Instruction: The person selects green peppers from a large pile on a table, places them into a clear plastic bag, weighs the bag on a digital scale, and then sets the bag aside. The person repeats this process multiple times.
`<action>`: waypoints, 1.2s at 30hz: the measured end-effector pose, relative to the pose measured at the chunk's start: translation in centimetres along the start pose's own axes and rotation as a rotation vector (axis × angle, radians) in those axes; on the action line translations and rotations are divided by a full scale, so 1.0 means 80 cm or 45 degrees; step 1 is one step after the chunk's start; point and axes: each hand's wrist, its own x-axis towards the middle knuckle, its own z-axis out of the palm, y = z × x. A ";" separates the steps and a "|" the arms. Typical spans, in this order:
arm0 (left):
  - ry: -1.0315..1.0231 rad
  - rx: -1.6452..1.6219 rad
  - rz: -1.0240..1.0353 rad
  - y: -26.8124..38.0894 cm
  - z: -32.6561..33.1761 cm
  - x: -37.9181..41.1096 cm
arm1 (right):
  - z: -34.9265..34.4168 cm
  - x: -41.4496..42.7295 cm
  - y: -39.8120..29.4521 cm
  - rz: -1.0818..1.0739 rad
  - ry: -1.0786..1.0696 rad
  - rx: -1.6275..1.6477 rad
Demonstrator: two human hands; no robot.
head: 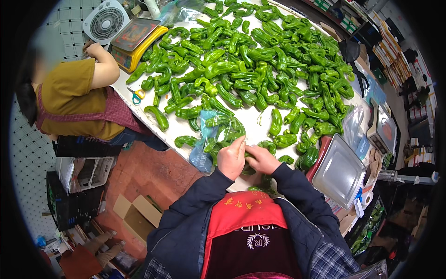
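A clear plastic bag point(223, 130) with blue printing lies on the white table point(254, 118) just ahead of me, with several green peppers inside. My left hand point(231, 159) is closed on the gathered near end of this bag. Close against it, my right hand point(261, 159) has its fingers curled at the same end; the exact grip is partly hidden. Loose green peppers point(267, 146) lie beside and under my hands. Beyond them, a broad heap of long, wrinkled green peppers point(244, 66) covers much of the table.
To the right stand a scale with a steel pan point(339, 171) and another scale point(382, 129). Scissors point(136, 96) lie at the left edge, near a yellow scale point(134, 45) and a fan point(106, 21). A co-worker point(76, 94) stands left. An open cardboard box point(139, 216) sits on the floor.
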 end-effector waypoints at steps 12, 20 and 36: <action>-0.160 0.057 0.010 0.011 0.013 -0.013 | 0.054 -0.008 0.009 -0.319 -0.090 -0.153; -0.137 -0.057 0.041 -0.004 0.012 -0.018 | 0.069 0.016 0.008 -0.247 0.021 -0.044; -0.764 -0.224 1.121 0.310 0.088 0.032 | -0.084 -0.227 -0.107 -0.040 1.100 -0.976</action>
